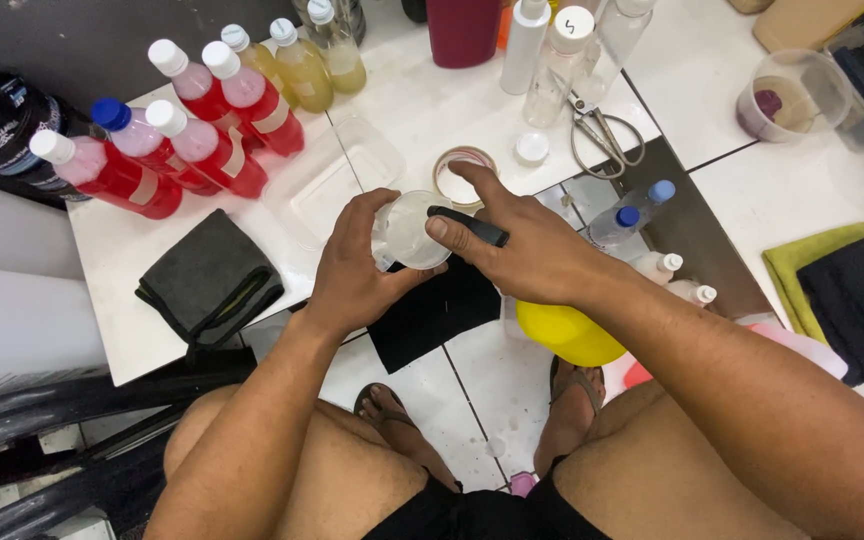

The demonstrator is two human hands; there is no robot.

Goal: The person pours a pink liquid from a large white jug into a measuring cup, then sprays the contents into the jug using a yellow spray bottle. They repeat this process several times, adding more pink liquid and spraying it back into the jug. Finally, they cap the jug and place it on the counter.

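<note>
While the left hand (pixel 357 265) wraps around a clear plastic bottle (pixel 410 230) at the frame's centre, the right hand (pixel 522 245) pinches a black marker (pixel 467 226) against it; red-filled bottles (pixel 187 130) stand upper left.

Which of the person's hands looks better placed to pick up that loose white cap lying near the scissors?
Probably the right hand. It reaches toward the far side, closer to the white cap beside the scissors, and grips only a slim black object. The left hand wraps the clear bottle, steadying it.
</note>
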